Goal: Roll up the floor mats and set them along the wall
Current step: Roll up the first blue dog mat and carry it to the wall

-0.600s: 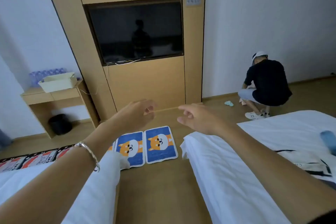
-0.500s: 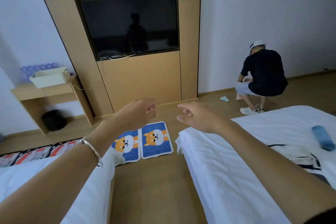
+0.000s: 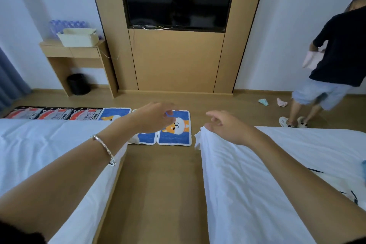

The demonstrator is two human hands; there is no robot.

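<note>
basket (image 3: pixel 78 36): contents hidden
mats (image 3: pixel 175 136): lay flat, partly behind left hand (image 3: pixel 152 118)
left hand: loose, held nothing
right hand (image 3: pixel 223 127): loose, held nothing

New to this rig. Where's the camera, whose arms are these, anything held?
No robot here: one wide-angle camera sits on a person's head, looking forward and down, so the arms are the wearer's own. The left hand, bracelet on its wrist, and the right hand reach forward between two white beds, fingers relaxed, apparently holding nothing. On the wooden floor a row of mats lies flat: blue dog mats and red-and-black mats. None is rolled yet. Another person stands by the right wall.
</note>
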